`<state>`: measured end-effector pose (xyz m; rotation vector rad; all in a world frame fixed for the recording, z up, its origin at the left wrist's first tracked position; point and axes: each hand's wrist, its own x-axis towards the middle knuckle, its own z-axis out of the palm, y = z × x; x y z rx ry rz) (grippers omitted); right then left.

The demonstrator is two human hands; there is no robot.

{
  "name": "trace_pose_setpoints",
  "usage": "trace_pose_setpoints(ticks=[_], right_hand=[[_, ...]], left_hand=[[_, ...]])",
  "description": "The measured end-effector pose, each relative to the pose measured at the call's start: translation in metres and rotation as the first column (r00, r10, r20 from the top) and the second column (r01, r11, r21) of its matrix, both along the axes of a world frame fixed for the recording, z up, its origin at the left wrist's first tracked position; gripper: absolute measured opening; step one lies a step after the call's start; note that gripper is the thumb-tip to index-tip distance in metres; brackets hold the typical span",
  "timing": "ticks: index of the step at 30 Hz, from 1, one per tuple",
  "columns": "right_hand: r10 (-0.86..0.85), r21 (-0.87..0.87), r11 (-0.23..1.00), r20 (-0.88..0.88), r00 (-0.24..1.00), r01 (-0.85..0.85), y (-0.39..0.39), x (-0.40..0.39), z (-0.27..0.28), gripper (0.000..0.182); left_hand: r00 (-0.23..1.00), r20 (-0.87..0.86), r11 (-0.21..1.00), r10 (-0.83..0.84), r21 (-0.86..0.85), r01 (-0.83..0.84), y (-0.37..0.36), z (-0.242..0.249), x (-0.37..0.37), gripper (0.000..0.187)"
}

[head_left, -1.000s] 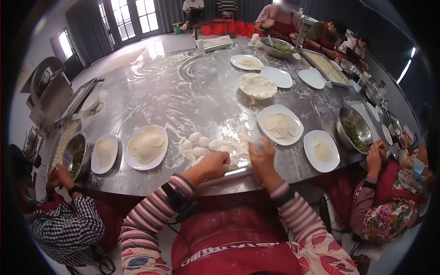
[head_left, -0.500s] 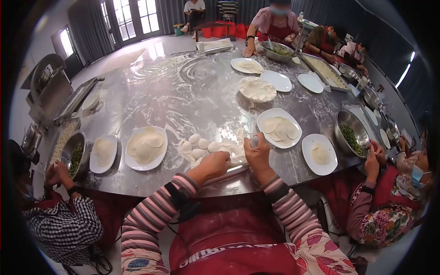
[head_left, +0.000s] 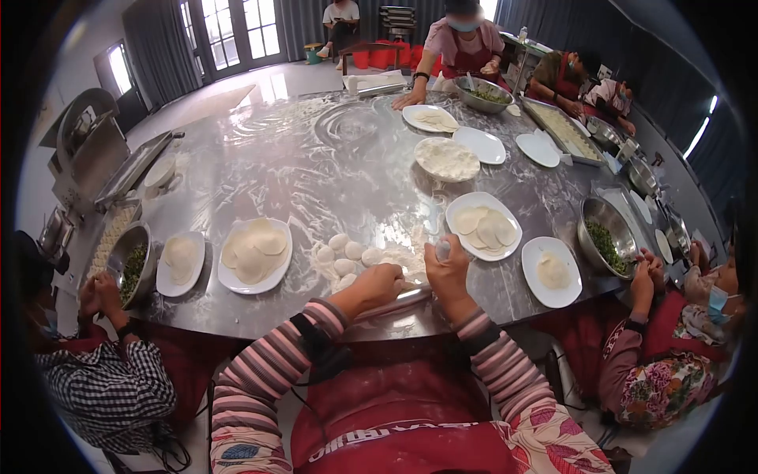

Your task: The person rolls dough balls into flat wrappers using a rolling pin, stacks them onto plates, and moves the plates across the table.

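Observation:
My left hand is closed at the table's near edge, its fingers pinching a piece of dough that is mostly hidden, with a pale edge showing by the fingertips. Wrapped in my right hand is a rolling pin; only its greyish rounded end sticks out above the fist. Several round dough balls lie in loose flour just beyond my left hand. Past my right hand stands a white plate of flat dough wrappers.
More wrapper plates stand left and right. A flour-filled dish sits farther back. Steel bowls of green filling stand right and left. People work around the floury metal table; a co-worker's hand rests across it.
My right hand and the pin's end have shifted slightly, while my left hand stays at the dough. The view has moved a little. Across the table, the co-worker's hand has slid left.

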<state>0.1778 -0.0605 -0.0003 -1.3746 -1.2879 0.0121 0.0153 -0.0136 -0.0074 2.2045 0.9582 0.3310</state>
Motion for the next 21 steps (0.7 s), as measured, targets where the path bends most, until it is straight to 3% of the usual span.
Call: trace_pose_setpoints(ticks=[3, 6, 9, 12, 16, 19, 21], right_hand=[[-0.070, 0.051, 0.997, 0.083, 0.994, 0.066, -0.036, 0.003, -0.005, 0.022], [-0.031, -0.021, 0.999, -0.015, 0.999, 0.030, -0.075, 0.000, -0.007, 0.021], [-0.064, -0.023, 0.998, -0.014, 0.998, 0.063, -0.049, -0.003, 0.001, 0.020], [-0.041, 0.066, 0.997, 0.052, 0.998, 0.038, 0.001, 0.000, -0.004, 0.020], [-0.030, 0.041, 0.999, 0.058, 0.998, 0.028, -0.008, 0.001, -0.002, 0.020], [-0.051, 0.030, 0.998, 0.036, 0.998, 0.050, -0.060, 0.001, -0.009, 0.021], [0.012, -0.067, 0.997, -0.152, 0.988, -0.022, -0.078, 0.000, -0.016, 0.022]], left_hand=[[0.999, -0.018, 0.999, -0.047, -0.017, 0.047, 0.000, 0.003, -0.001, 0.015], [0.999, -0.003, 0.998, -0.038, -0.049, 0.038, 0.000, -0.001, -0.012, 0.016], [0.998, -0.002, 0.987, -0.062, -0.151, 0.061, -0.010, 0.006, -0.017, 0.015], [1.000, -0.012, 0.996, -0.017, -0.086, 0.016, -0.011, 0.015, -0.008, 0.016], [1.000, -0.004, 0.998, -0.028, -0.052, 0.027, -0.002, 0.011, 0.005, 0.017], [0.997, -0.012, 0.997, -0.071, 0.031, 0.071, -0.002, -0.002, -0.001, 0.017], [0.997, -0.001, 0.996, -0.074, -0.050, 0.073, -0.002, 0.000, -0.012, 0.017]])
